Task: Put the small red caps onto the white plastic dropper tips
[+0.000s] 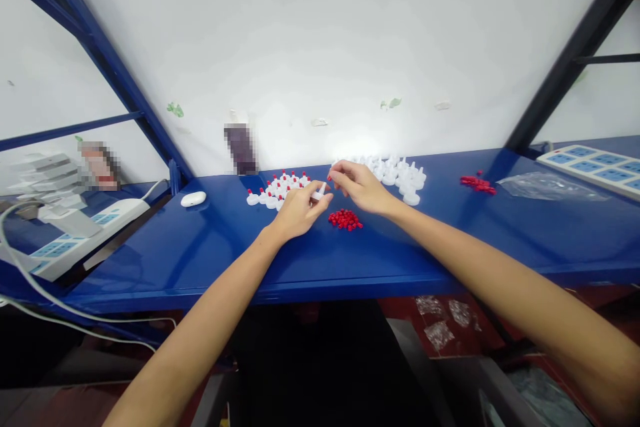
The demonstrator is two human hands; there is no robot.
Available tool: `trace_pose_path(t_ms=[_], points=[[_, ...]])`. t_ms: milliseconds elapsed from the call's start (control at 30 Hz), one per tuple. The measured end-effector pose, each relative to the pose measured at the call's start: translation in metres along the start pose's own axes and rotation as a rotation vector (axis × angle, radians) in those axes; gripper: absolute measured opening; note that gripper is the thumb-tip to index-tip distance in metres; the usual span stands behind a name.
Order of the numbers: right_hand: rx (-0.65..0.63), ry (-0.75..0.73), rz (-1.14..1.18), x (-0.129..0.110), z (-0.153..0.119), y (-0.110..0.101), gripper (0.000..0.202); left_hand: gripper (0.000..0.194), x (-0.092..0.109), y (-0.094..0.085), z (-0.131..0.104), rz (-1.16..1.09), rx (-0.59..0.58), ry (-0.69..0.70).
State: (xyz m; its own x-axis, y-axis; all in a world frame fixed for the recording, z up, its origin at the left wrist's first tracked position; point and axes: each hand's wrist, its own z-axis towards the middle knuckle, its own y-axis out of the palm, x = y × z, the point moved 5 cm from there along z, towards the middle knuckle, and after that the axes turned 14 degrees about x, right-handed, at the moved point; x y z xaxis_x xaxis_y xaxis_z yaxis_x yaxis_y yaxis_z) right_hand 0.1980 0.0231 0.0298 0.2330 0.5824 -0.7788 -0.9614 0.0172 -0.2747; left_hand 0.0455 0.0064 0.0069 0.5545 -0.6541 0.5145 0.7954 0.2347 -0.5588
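Note:
My left hand [297, 210] is closed on a white nozzle cap [321, 193], its narrow tip pointing up. Close by on the right, my right hand [364, 188] pinches a small red tip cap [329, 177] near that nozzle; I cannot tell whether the two touch. Just below both hands lies a heap of red tip caps [345, 219] on the blue table [400, 260]. Behind my left hand stand several white nozzle caps with red tips [271, 201]. Beyond my right hand is a group of white nozzle caps with bare tips [411, 198].
A second small pile of red caps [479, 185] lies to the right, beside a clear plastic bag [545, 187]. A white earbud case [193, 199] sits at the left. Blurred-out phone-like object [241, 149] leans on the wall. Power strips [595, 163] flank the table.

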Motion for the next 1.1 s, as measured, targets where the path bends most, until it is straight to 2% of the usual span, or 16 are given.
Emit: trace_pose_path(t_ms=[200, 333, 433, 500, 600, 700, 800, 967, 1100], points=[[-0.070, 0.030, 0.033, 0.002, -0.002, 0.006, 0.023, 0.036, -0.002, -0.002, 0.000, 0.082, -0.026, 0.063], [-0.082, -0.119, -0.100, 0.002, -0.005, 0.005, 0.028, 0.032, -0.003, -0.003, 0.002, 0.141, -0.049, 0.096], [-0.163, -0.230, -0.206, 0.000, -0.010, 0.006, 0.029, 0.029, -0.006, -0.004, 0.004, 0.057, -0.057, 0.044], [-0.219, -0.251, -0.249, 0.001, -0.013, 0.008, 0.040, 0.030, -0.009, -0.003, 0.004, -0.012, -0.064, -0.010], [-0.203, -0.275, -0.350, 0.001, -0.015, 0.011, 0.050, 0.032, -0.010, -0.001, 0.004, -0.042, -0.069, -0.061], [-0.172, -0.295, -0.432, 0.001, -0.016, 0.015, 0.043, 0.035, -0.010, -0.002, 0.003, -0.002, -0.060, -0.063], [-0.146, -0.318, -0.479, 0.001, -0.017, 0.017, 0.039, 0.039, -0.004, -0.004, 0.002, 0.111, -0.059, 0.021], [-0.115, -0.347, -0.524, 0.001, -0.016, 0.015, 0.029, 0.039, 0.004, -0.007, -0.002, 0.273, -0.133, 0.142], [-0.119, -0.373, -0.565, 0.001, -0.015, 0.014, 0.023, 0.033, 0.001, -0.010, -0.002, 0.365, -0.097, 0.113]])
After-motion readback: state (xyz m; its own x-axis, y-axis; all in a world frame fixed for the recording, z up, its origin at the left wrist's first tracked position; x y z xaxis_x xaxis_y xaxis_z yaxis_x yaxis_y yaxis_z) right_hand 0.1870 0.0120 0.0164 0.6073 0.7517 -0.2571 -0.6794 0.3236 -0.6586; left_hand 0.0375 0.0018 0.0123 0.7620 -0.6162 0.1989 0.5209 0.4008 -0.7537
